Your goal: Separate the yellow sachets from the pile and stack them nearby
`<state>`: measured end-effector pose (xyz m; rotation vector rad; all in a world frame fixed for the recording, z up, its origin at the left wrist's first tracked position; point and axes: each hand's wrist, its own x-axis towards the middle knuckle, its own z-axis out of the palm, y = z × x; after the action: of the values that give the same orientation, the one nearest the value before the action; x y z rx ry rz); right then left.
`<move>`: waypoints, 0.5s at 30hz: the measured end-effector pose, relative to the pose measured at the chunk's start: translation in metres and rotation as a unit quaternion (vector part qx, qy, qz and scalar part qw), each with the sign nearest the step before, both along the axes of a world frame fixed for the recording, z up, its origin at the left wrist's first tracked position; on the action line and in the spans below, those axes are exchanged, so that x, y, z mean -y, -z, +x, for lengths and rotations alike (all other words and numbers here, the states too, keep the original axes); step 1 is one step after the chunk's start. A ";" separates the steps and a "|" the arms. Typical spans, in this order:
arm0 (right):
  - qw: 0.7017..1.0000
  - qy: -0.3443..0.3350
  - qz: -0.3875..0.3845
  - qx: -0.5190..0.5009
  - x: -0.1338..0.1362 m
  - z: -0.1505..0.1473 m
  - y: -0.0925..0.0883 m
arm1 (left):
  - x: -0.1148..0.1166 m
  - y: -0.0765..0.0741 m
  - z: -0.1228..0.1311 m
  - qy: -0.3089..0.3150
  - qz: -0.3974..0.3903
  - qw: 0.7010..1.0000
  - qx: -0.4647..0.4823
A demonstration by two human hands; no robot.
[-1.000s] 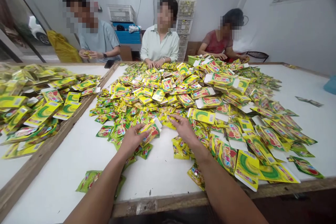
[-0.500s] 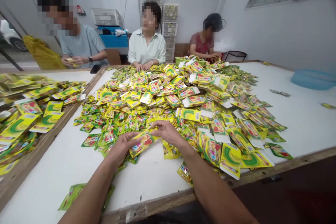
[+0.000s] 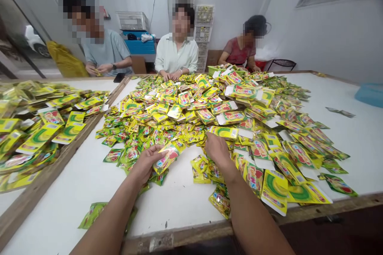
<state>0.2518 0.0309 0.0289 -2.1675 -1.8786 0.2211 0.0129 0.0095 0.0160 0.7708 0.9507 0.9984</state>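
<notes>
My left hand [image 3: 146, 163] is closed on a small yellow carton [image 3: 168, 158] with a red fruit print, thumb on its front face. My right hand [image 3: 218, 149] reaches down at the near edge of the heap, back of the hand up; its fingers are mostly hidden, and what they touch I cannot make out. Just beyond it lies a yellow-green box [image 3: 224, 132]. Small shiny sachets [image 3: 199, 165] lie left of my right wrist. Green sachets [image 3: 131, 152] spread beyond my left hand.
A large heap of cartons [image 3: 206, 115] covers the white table [image 3: 179, 207]. A wooden divider [image 3: 60, 167] separates more cartons [image 3: 44, 137] at left. Three people sit across the table. A green basket [image 3: 214, 71] stands behind the heap, a blue basin [image 3: 371, 95] at far right.
My right hand has let go of the carton and moved right to the heap's near edge. The carton stays in my left hand. The view has turned slightly left.
</notes>
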 end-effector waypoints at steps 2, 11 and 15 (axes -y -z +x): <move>0.994 0.003 0.059 -0.088 -0.002 -0.005 0.000 | 0.000 0.001 0.000 0.002 0.001 1.000 -0.022; 0.839 -0.157 0.051 -0.519 -0.002 -0.041 0.014 | 0.004 -0.003 0.000 0.033 0.024 0.997 -0.065; 0.841 -0.183 0.019 -0.510 -0.002 -0.046 0.019 | 0.005 -0.002 0.000 0.041 0.037 0.996 -0.077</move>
<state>0.2062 0.0327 0.0102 -1.1631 -1.5260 1.1339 0.0124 0.0049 0.0175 0.9520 1.0108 0.9163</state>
